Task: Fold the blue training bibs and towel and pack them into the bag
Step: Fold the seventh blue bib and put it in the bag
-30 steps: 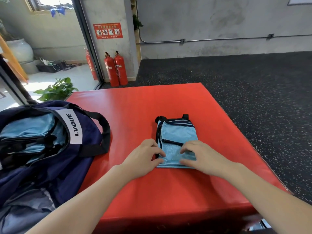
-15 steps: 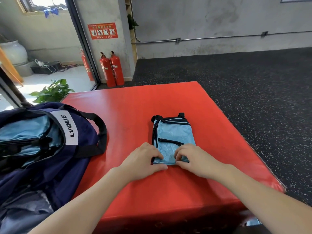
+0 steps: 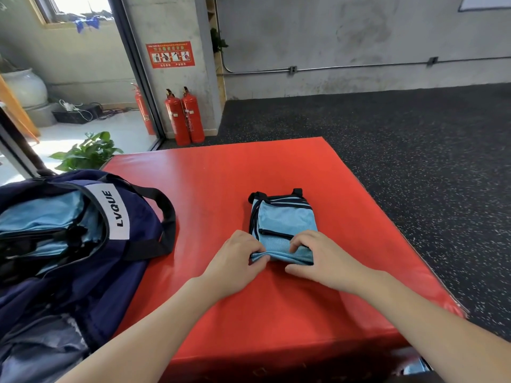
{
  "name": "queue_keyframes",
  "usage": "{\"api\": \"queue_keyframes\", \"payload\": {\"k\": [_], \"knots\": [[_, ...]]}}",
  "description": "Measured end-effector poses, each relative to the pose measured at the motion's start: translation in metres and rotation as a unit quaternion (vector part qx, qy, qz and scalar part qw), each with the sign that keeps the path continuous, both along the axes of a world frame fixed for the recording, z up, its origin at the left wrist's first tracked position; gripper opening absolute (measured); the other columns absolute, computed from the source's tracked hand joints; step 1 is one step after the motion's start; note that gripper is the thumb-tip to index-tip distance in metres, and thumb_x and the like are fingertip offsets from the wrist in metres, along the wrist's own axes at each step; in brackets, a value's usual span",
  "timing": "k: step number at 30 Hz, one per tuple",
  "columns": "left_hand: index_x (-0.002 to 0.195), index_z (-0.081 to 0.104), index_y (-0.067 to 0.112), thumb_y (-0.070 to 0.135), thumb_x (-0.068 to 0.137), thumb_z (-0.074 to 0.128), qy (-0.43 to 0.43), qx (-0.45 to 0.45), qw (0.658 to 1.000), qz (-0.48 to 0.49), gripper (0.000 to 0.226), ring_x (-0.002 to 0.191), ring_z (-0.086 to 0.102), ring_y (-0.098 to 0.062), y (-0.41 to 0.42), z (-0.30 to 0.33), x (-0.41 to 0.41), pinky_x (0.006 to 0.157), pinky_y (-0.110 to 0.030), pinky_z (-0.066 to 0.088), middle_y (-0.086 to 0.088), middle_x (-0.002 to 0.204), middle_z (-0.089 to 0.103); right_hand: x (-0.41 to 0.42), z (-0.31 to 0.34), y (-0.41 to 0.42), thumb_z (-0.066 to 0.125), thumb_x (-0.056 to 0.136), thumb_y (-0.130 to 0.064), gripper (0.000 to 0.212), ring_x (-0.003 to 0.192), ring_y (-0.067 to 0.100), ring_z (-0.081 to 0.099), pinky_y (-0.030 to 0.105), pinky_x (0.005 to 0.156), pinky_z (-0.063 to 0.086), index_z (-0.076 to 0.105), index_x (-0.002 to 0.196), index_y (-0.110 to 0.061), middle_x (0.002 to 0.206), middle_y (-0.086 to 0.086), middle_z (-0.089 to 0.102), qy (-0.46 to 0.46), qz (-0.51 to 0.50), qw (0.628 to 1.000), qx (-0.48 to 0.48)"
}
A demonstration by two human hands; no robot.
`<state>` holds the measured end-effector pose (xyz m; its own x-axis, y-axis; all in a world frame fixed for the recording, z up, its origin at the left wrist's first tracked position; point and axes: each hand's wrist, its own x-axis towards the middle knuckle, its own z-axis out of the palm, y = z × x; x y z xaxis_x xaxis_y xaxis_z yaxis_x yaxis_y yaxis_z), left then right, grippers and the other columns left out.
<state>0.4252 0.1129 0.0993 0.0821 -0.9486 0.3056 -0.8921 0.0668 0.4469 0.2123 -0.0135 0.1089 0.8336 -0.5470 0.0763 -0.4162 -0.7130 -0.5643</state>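
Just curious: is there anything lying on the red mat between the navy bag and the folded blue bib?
In the head view, nothing: only bare red mat separates the navy bag from the folded blue bib.

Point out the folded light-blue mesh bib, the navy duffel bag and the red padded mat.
Folded light-blue mesh bib (image 3: pixel 284 217): head view, on its upper flat panel.
Navy duffel bag (image 3: pixel 141 219): head view, on its side fabric beside the white label.
Red padded mat (image 3: pixel 221 172): head view, on bare far surface.

Bright daylight comes in from the window (image 3: pixel 74 8) and the doorway at top left, washing that corner white. The red counter (image 3: pixel 221 183) shines softly. Straight lines bend near the edges. The picture looks sharp, shadows faint.
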Motion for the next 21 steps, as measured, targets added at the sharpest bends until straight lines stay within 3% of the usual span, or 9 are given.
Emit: {"api": "queue_keyframes", "payload": {"k": [3, 7, 10, 14, 16, 18, 21], "knots": [[0.082, 0.061, 0.024, 0.03, 0.094, 0.065, 0.043, -0.02, 0.999, 0.01, 0.014, 0.097, 0.049, -0.006, 0.001, 0.006, -0.004, 0.081, -0.017, 0.041, 0.013, 0.083, 0.057, -0.004, 0.002, 0.0, 0.074, 0.076, -0.057, 0.04, 0.113, 0.0, 0.043, 0.024, 0.095, 0.04, 0.051, 0.103, -0.039, 0.116, -0.022, 0.049, 0.034, -0.018, 0.999, -0.028], [0.082, 0.058, 0.021, 0.031, 0.095, 0.06, 0.064, -0.029, 0.998, 0.008, 0.016, 0.097, 0.053, -0.01, 0.0, 0.011, -0.006, 0.085, -0.025, 0.043, 0.009, 0.086, 0.058, -0.008, 0.007, -0.008, 0.07, 0.079, -0.044, 0.019, 0.099, 0.005, 0.057, 0.034, 0.092, 0.048, 0.056, 0.088, -0.037, 0.106, -0.017, 0.06, -0.006, -0.012, 0.999, -0.046], [0.087, 0.06, 0.022, 0.029, 0.097, 0.06, 0.089, -0.037, 0.995, 0.007, 0.012, 0.099, 0.056, -0.011, 0.003, 0.014, -0.008, 0.088, -0.028, 0.045, 0.009, 0.093, 0.062, -0.013, 0.014, -0.012, 0.072, 0.083, -0.036, 0.008, 0.086, 0.004, 0.062, 0.03, 0.081, 0.05, 0.067, 0.086, -0.03, 0.095, -0.015, 0.068, -0.031, -0.013, 0.999, -0.021], [0.092, 0.058, 0.028, 0.035, 0.098, 0.061, 0.117, -0.039, 0.991, 0.045, 0.009, 0.079, 0.055, -0.01, 0.006, 0.021, -0.013, 0.072, -0.023, 0.042, 0.009, 0.083, 0.063, -0.019, 0.026, -0.015, 0.071, 0.088, -0.033, 0.005, 0.072, 0.002, 0.062, 0.023, 0.069, 0.048, 0.069, 0.085, -0.029, 0.081, -0.018, 0.069, -0.047, -0.033, 0.998, 0.028], [0.091, 0.057, 0.03, 0.038, 0.096, 0.063, 0.144, -0.036, 0.987, 0.053, 0.012, 0.067, 0.051, -0.015, 0.006, 0.024, -0.014, 0.063, -0.029, 0.042, 0.004, 0.074, 0.062, -0.021, 0.029, -0.018, 0.07, 0.09, -0.031, 0.009, 0.062, 0.0, 0.053, 0.021, 0.063, 0.041, 0.066, 0.082, -0.027, 0.072, -0.017, 0.065, -0.05, -0.038, 0.997, 0.043], [0.09, 0.057, 0.03, 0.041, 0.095, 0.065, 0.164, -0.042, 0.984, 0.058, 0.014, 0.06, 0.047, -0.019, 0.007, 0.025, -0.016, 0.061, -0.036, 0.042, -0.002, 0.068, 0.058, -0.023, 0.032, -0.02, 0.069, 0.091, -0.03, 0.011, 0.062, 0.0, 0.048, 0.028, 0.065, 0.042, 0.065, 0.082, -0.026, 0.074, -0.006, 0.066, -0.05, -0.037, 0.997, 0.056], [0.086, 0.06, 0.028, 0.038, 0.092, 0.069, 0.186, -0.051, 0.979, 0.064, 0.015, 0.051, 0.035, -0.011, 0.009, 0.029, -0.021, 0.053, -0.032, 0.035, -0.004, 0.058, 0.048, -0.024, 0.033, -0.022, 0.069, 0.092, -0.028, 0.011, 0.065, 0.002, 0.049, 0.032, 0.068, 0.043, 0.066, 0.083, -0.024, 0.076, -0.002, 0.067, -0.048, -0.033, 0.995, 0.077]]}}
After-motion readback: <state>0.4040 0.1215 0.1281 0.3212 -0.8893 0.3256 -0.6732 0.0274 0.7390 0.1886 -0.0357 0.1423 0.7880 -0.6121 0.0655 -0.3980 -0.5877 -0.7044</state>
